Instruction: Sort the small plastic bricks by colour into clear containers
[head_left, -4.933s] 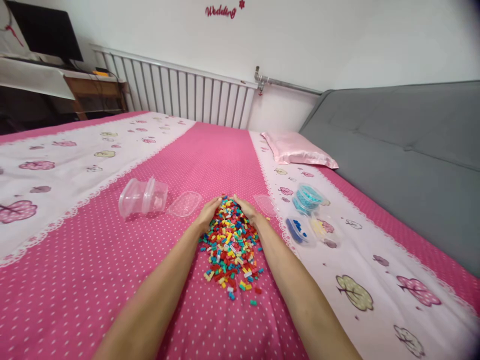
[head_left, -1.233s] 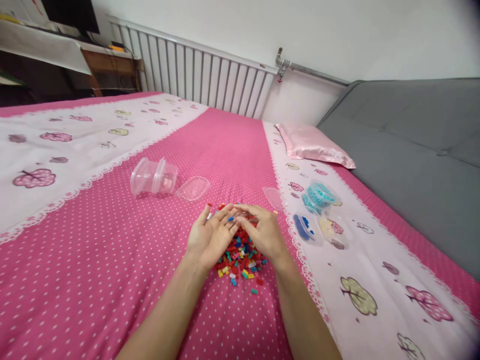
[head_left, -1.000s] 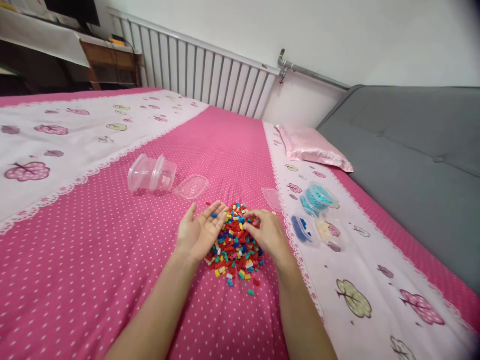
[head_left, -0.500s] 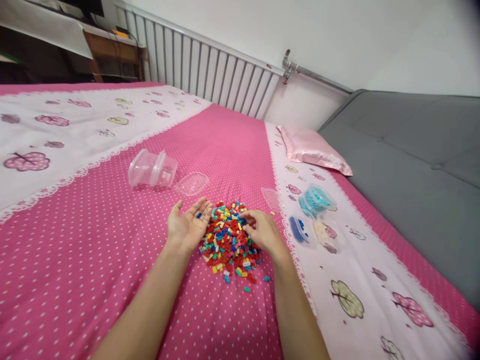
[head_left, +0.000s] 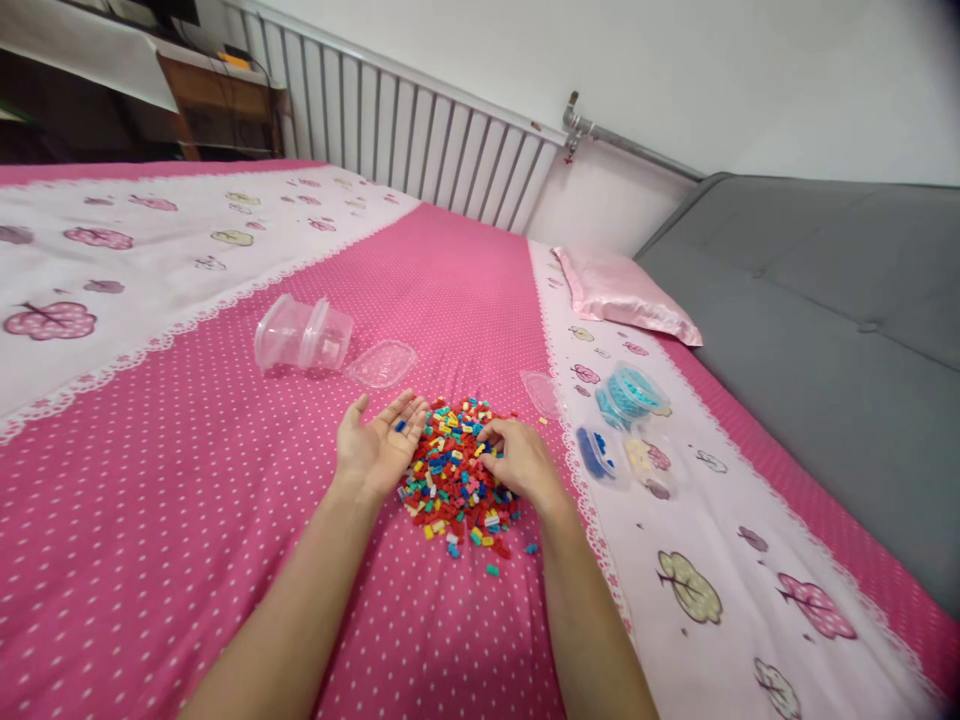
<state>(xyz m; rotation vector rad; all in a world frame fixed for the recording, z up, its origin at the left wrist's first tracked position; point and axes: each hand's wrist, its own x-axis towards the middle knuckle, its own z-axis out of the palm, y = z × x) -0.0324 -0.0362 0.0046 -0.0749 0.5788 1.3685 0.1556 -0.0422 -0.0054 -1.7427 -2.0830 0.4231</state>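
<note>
My left hand (head_left: 373, 448) is palm up at the left edge of a heap of small toy building bricks (head_left: 450, 490). Its fingers are stretched out, and a small blue brick (head_left: 400, 426) lies on them. At the heap's right side, my right hand (head_left: 521, 462) is palm down with curved fingers. Its thumb and index fingertips are apart, just over the bricks. A yellow brick shows near the gap between them. The heap mixes red, yellow, blue, green and white pieces.
Clear tubs (head_left: 300, 335) lie on their side at the left, beside a clear lid (head_left: 382, 363). Another lid (head_left: 541, 393) lies behind my right hand. To the right stand containers of turquoise bricks (head_left: 630, 395), blue bricks (head_left: 596, 452) and pale yellow bricks (head_left: 639, 458). A pink pillow (head_left: 622, 292) lies farther back.
My right hand's fingertips have shifted slightly left over the heap. My left hand stays almost still with the blue brick on its fingers. The view has tilted slightly.
</note>
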